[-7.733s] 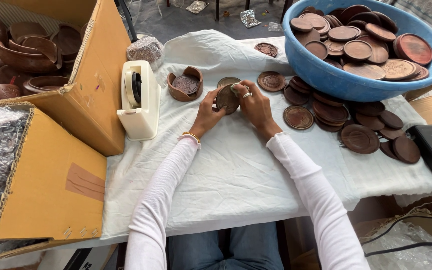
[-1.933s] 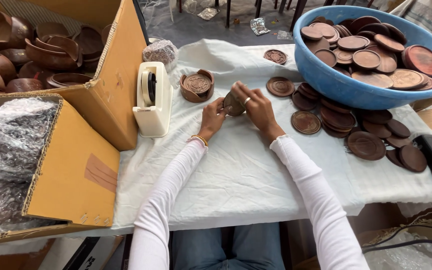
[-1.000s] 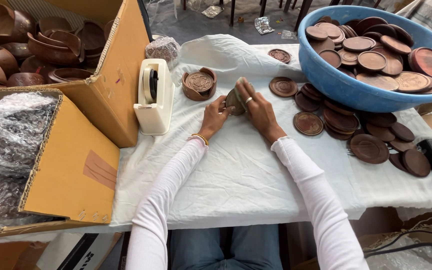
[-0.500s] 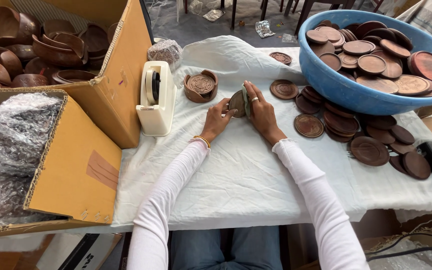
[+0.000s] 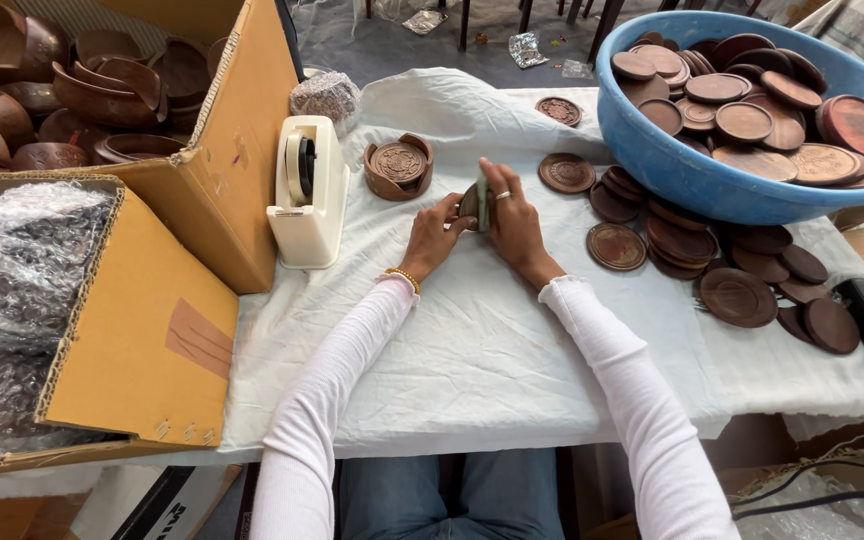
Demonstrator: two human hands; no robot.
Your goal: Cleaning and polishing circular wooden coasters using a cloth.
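While I'm gripping the wooden disc stack (image 5: pixel 472 205) mid-frame | left hand (image 5: pixel 434 237) steadying, right hand (image 5: pixel 514 222) clasping | keeping edges flush | dispenser (image 5: pixel 307 190) sitting left.

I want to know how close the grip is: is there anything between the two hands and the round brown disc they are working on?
Nothing visible. The left hand and the right hand both press directly on the brown disc, held on edge above the white cloth.
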